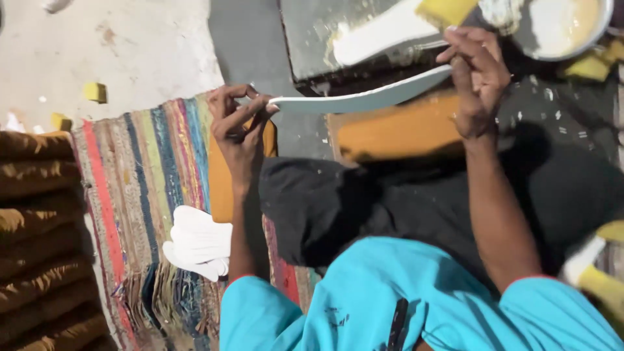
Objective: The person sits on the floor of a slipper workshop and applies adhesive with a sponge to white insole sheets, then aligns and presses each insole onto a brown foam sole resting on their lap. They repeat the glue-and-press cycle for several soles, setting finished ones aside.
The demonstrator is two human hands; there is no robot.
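The floor is pale concrete, and a striped rag rug lies across it from the middle toward the lower left. At the left edge of the rug stands a pile of brown folded pieces. A dark cloth covers the person's lap above the turquoise shirt. Near the top edge sits a dark slab, smeared with white paste, carrying a white insole with a yellow sponge at its far end. A metal bowl of pale paste stands at the top right corner. An orange-brown sheet lies under the raised work. On the rug, near the left arm, lies a stack of white insoles.

The left hand pinches one tip of a long, thin white insole held edge-on, its grip clamped on it. The right hand is clamped on the other end, in front of the slab. Small yellow sponge bits lie on the bare floor, well apart from the hands
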